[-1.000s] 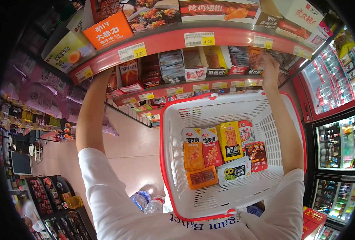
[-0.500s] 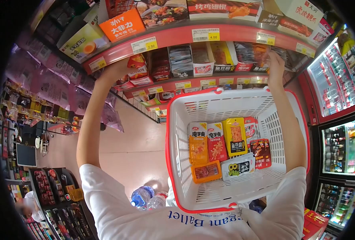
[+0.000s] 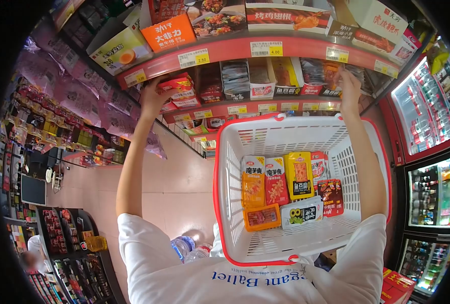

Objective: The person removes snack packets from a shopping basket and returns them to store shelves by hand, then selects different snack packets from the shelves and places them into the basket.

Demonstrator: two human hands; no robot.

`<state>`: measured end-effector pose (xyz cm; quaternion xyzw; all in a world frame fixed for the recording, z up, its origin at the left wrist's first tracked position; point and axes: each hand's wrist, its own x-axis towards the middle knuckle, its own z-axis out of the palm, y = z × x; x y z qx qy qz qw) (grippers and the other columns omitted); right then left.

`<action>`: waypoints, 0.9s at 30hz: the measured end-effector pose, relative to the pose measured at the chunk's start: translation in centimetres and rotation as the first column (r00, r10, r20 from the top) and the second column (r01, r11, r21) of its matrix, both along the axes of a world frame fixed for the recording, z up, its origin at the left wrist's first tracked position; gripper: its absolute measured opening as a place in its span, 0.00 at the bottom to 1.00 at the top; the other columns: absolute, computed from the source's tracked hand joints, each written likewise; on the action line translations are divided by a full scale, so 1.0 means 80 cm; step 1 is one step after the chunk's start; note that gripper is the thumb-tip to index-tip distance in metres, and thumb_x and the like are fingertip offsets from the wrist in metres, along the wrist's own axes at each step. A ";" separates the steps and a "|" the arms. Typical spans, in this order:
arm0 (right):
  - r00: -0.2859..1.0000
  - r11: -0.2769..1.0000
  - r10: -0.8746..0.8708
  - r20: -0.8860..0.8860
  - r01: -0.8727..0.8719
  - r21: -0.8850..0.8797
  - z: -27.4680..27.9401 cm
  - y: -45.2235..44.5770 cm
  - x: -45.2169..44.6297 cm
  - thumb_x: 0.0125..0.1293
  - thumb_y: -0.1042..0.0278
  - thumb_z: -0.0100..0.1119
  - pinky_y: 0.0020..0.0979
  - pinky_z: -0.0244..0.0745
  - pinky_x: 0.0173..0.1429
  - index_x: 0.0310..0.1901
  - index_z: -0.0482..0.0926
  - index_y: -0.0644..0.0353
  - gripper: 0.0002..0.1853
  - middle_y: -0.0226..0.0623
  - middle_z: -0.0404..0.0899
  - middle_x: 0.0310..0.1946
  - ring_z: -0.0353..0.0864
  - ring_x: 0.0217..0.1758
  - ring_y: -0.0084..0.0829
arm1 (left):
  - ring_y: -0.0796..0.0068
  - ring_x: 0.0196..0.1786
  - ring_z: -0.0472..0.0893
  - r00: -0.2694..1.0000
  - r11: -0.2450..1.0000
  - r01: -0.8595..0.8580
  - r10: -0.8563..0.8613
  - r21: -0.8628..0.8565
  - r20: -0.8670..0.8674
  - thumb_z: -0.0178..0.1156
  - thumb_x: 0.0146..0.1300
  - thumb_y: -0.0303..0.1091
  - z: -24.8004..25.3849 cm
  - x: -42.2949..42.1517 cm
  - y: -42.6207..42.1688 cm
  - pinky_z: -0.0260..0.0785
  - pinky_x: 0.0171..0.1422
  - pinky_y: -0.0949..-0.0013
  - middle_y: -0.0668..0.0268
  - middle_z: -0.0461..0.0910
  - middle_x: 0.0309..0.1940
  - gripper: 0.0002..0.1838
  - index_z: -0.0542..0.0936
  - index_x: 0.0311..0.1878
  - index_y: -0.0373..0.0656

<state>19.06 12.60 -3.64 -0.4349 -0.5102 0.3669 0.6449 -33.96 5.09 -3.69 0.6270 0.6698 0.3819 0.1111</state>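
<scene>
My left hand [image 3: 153,99] is at the left end of the lower shelf, its fingers closed on a red snack packet [image 3: 180,85] tilted over a box of similar ones. My right hand [image 3: 350,87] reaches to the right end of the same shelf. Its fingers are bent together against the upright snack packets [image 3: 331,71]; what they pinch is hidden. Between my forearms is a white shopping basket [image 3: 290,136] with a red rim. Inside lie several packets, among them a yellow packet [image 3: 300,187], an orange packet [image 3: 262,217] and a white-and-green packet [image 3: 302,212].
Above my hands runs an upper shelf with price tags [image 3: 266,49] and snack boxes [image 3: 168,34]. Lit drink fridges [image 3: 430,106] stand on the right. Purple bags [image 3: 83,96] hang on the left. Water bottles [image 3: 183,247] stand on the floor below; a person [image 3: 35,256] is at far left.
My left hand has shifted right in view, and the red packet beside it has tipped flatter. My right hand stays at the same packets. The basket's contents look unchanged.
</scene>
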 end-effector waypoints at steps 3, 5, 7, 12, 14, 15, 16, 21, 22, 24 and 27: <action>1.000 1.000 0.011 0.016 -0.010 -0.010 -0.004 0.005 0.002 0.69 0.68 0.55 0.21 0.67 0.36 0.30 0.81 0.65 0.12 0.30 0.80 0.26 0.75 0.30 0.18 | 0.77 0.32 0.78 0.988 0.993 0.026 -0.043 0.115 0.147 0.72 0.54 0.28 -0.021 -0.002 0.002 0.70 0.41 0.74 0.64 0.81 0.30 0.17 0.81 0.47 0.39; 1.000 1.000 -0.005 0.022 0.005 -0.002 -0.004 0.005 0.000 0.70 0.68 0.55 0.22 0.67 0.36 0.30 0.81 0.65 0.12 0.29 0.80 0.26 0.75 0.30 0.17 | 0.77 0.31 0.76 0.982 0.977 0.029 -0.068 0.213 0.176 0.69 0.54 0.23 -0.025 0.013 -0.005 0.69 0.39 0.75 0.64 0.79 0.28 0.13 0.79 0.43 0.37; 0.999 1.000 -0.021 0.032 0.021 0.003 0.004 -0.001 -0.007 0.70 0.67 0.55 0.22 0.67 0.35 0.30 0.81 0.65 0.12 0.29 0.80 0.26 0.74 0.30 0.17 | 0.77 0.31 0.75 0.974 0.951 0.028 -0.096 0.307 0.207 0.66 0.55 0.18 -0.021 0.038 -0.021 0.68 0.38 0.75 0.64 0.77 0.27 0.10 0.78 0.39 0.36; 0.749 0.862 -0.305 0.588 -0.044 0.504 0.033 -0.032 -0.042 0.63 0.69 0.63 0.30 0.72 0.37 0.33 0.79 0.63 0.07 0.34 0.79 0.29 0.77 0.32 0.28 | 0.69 0.35 0.79 0.997 0.864 0.008 0.028 0.503 -0.065 0.60 0.45 0.10 -0.017 0.070 -0.055 0.69 0.43 0.76 0.57 0.79 0.31 0.14 0.75 0.36 0.32; 0.681 0.713 -0.317 0.660 -0.287 0.639 0.039 -0.045 -0.067 0.58 0.68 0.67 0.33 0.76 0.41 0.34 0.78 0.61 0.09 0.36 0.78 0.32 0.79 0.36 0.36 | 0.64 0.38 0.83 0.996 0.808 0.075 -0.029 0.585 -0.088 0.61 0.43 0.10 -0.008 0.080 -0.060 0.72 0.46 0.73 0.56 0.82 0.33 0.13 0.77 0.35 0.32; 0.644 0.711 -0.270 0.716 -0.368 0.599 0.036 -0.056 -0.082 0.57 0.66 0.69 0.35 0.77 0.45 0.38 0.79 0.60 0.11 0.36 0.79 0.36 0.80 0.41 0.37 | 0.62 0.40 0.84 0.982 0.756 0.132 -0.012 0.641 -0.187 0.61 0.43 0.10 0.000 0.084 -0.066 0.73 0.48 0.71 0.56 0.84 0.34 0.12 0.78 0.33 0.32; 0.600 0.706 -0.223 0.768 -0.444 0.552 0.033 -0.067 -0.098 0.55 0.64 0.71 0.37 0.78 0.49 0.41 0.79 0.59 0.15 0.36 0.79 0.41 0.80 0.45 0.38 | 0.61 0.42 0.84 0.960 0.699 0.194 0.011 0.688 -0.281 0.62 0.44 0.10 0.007 0.089 -0.071 0.75 0.50 0.68 0.56 0.85 0.35 0.11 0.79 0.32 0.33; 0.520 0.724 0.058 0.852 -0.609 0.323 0.051 -0.128 -0.173 0.48 0.62 0.76 0.43 0.69 0.69 0.68 0.64 0.53 0.44 0.39 0.63 0.68 0.68 0.68 0.45 | 0.57 0.44 0.86 0.937 0.561 0.290 0.000 0.776 -0.350 0.65 0.47 0.13 0.044 0.124 -0.098 0.78 0.54 0.59 0.54 0.86 0.37 0.08 0.80 0.32 0.32; 0.557 0.721 0.093 0.825 -0.610 0.330 0.056 -0.137 -0.183 0.47 0.63 0.77 0.42 0.66 0.72 0.70 0.62 0.53 0.48 0.38 0.60 0.71 0.66 0.70 0.45 | 0.55 0.43 0.86 0.946 0.544 0.285 -0.026 0.789 -0.324 0.66 0.47 0.14 0.049 0.136 -0.105 0.79 0.53 0.59 0.53 0.86 0.37 0.08 0.79 0.32 0.32; 0.578 0.746 0.159 0.801 -0.602 0.286 0.066 -0.151 -0.192 0.46 0.62 0.78 0.44 0.63 0.74 0.71 0.60 0.54 0.50 0.40 0.60 0.71 0.64 0.72 0.46 | 0.54 0.43 0.86 0.954 0.533 0.281 -0.061 0.798 -0.295 0.66 0.47 0.14 0.065 0.161 -0.120 0.80 0.52 0.58 0.52 0.86 0.37 0.08 0.79 0.31 0.32; 0.670 0.723 0.188 0.718 -0.589 0.361 0.070 -0.164 -0.191 0.44 0.57 0.80 0.46 0.69 0.68 0.70 0.60 0.55 0.51 0.47 0.66 0.66 0.69 0.67 0.52 | 0.55 0.40 0.86 0.899 0.508 0.418 -0.108 0.753 -0.425 0.67 0.50 0.14 0.092 0.194 -0.142 0.80 0.49 0.60 0.47 0.85 0.37 0.09 0.76 0.32 0.31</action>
